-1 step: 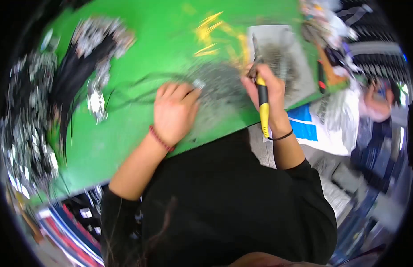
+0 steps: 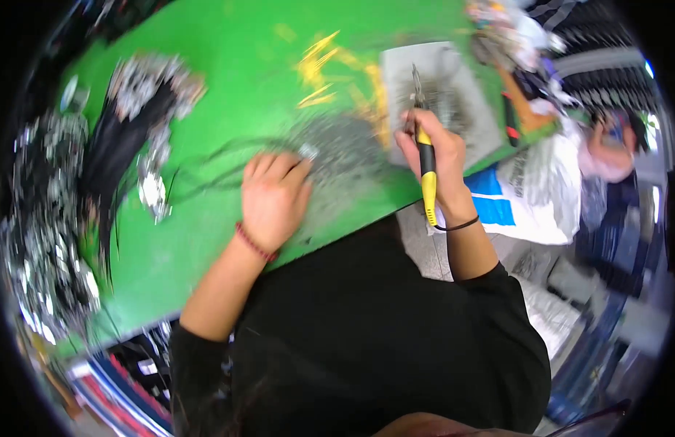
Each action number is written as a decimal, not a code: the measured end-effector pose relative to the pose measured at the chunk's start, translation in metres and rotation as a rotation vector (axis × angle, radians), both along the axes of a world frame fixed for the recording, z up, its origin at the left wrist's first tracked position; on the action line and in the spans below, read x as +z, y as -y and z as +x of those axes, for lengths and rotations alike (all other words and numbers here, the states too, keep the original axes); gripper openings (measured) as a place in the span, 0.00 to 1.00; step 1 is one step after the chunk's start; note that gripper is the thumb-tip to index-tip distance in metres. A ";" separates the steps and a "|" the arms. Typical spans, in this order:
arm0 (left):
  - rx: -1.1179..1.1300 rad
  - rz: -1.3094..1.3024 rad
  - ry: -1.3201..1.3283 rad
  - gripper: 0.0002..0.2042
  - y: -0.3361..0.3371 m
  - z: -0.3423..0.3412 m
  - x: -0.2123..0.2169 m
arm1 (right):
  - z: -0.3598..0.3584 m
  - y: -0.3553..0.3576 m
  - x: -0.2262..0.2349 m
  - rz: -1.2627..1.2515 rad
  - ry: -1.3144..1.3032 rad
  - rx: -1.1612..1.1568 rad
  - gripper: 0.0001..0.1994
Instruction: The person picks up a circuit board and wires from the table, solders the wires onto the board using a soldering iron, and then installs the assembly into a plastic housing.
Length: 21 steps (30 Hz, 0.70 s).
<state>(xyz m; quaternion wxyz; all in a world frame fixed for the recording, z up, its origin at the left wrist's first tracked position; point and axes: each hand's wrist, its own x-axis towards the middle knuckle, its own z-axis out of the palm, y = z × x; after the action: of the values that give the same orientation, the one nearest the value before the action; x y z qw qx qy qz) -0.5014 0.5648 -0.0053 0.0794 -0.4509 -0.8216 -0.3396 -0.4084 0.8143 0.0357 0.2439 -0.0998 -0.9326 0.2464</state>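
My left hand (image 2: 275,193), with a red bracelet, rests low over the green table (image 2: 206,255). Its fingers are closed at a thin black cable (image 2: 228,149); a small shiny piece (image 2: 307,151) shows by the fingertips, too blurred to make out. My right hand (image 2: 441,149) grips a soldering iron (image 2: 427,175) with a yellow and black handle. Its metal tip points away from me, above a grey-white board (image 2: 483,142) covered with dark marks. Between my hands lies a dark smudged patch (image 2: 337,146) on the table.
Yellow strips (image 2: 316,73) lie beyond my hands. On the left are a black bundle of cables with silvery ends (image 2: 123,138) and a heap of shiny parts (image 2: 50,240). A red and black tool (image 2: 510,120) lies right of the board. A white and blue bag (image 2: 549,197) hangs beside the table; another person (image 2: 610,149) is farther right.
The whole view has shifted a little. Relative to the board, my right hand and the soldering iron have moved slightly right. My left hand stays at the cable.
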 end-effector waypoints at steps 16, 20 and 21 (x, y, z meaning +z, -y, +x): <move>-0.034 0.023 -0.044 0.14 0.025 0.015 0.030 | 0.065 -0.197 0.003 0.296 -0.195 -0.364 0.14; 0.037 -0.051 -0.102 0.17 0.073 0.021 0.038 | 0.077 -0.121 -0.011 0.259 -0.348 0.000 0.17; 0.042 -0.110 -0.122 0.20 0.086 0.020 0.040 | 0.076 -0.108 -0.013 0.295 -0.322 0.083 0.18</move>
<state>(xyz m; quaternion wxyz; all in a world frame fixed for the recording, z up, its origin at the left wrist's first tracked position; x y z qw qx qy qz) -0.4815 0.4790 0.0345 0.1113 -0.4571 -0.8419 -0.2642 -0.3327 0.9221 0.0225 0.3911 0.0161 -0.9110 0.1299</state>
